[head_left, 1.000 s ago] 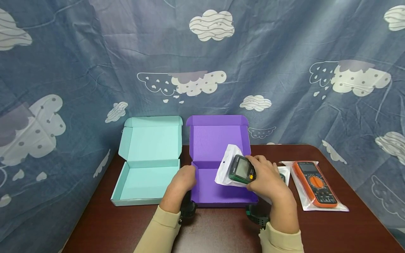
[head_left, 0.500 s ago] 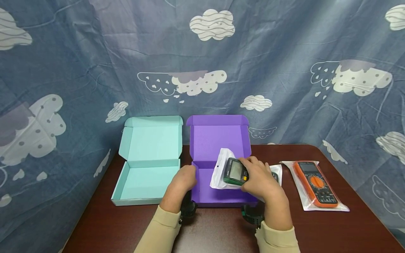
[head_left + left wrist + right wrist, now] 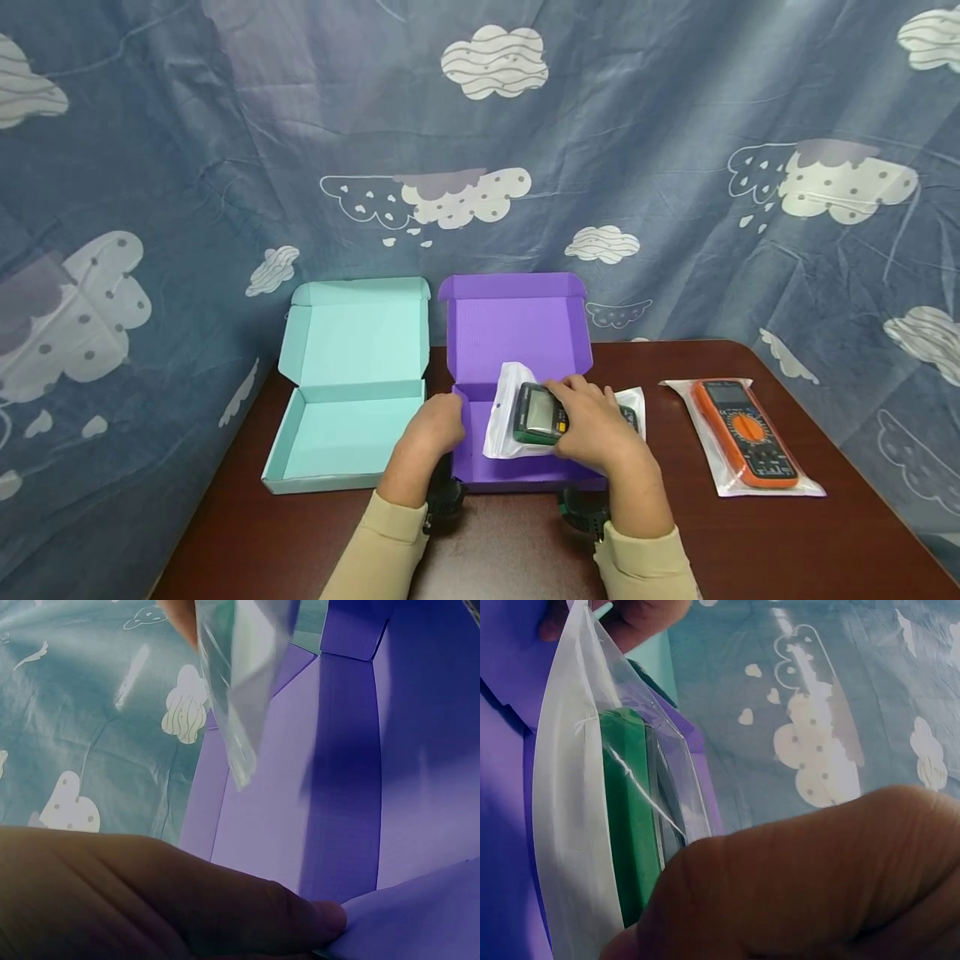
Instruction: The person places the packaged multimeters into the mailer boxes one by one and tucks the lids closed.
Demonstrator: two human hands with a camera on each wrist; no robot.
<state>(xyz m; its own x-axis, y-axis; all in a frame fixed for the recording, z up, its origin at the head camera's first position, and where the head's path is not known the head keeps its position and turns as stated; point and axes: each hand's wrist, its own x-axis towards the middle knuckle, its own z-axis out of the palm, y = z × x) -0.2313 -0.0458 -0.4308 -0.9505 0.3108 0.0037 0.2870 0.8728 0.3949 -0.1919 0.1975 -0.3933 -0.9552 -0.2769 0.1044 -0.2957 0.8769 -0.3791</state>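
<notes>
Green meter (image 3: 538, 417), bagged, runs left to right over the purple box (image 3: 517, 333), right grip (image 3: 597, 427) clasping its middle, left grip (image 3: 437, 423) pinching the box's side!

head cam faces fwd/dn from above; wrist cams, v close, share purple box (image 3: 519, 333).

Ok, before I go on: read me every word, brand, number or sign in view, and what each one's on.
No text is readable.
Green meter in the right hand: marks around the screen, too small and blurred.
Orange meter: markings around the dial and below it, too small.
Purple box, teal box: no lettering that I can make out.
Curtain: printed clouds and drops, no words seen.
</notes>
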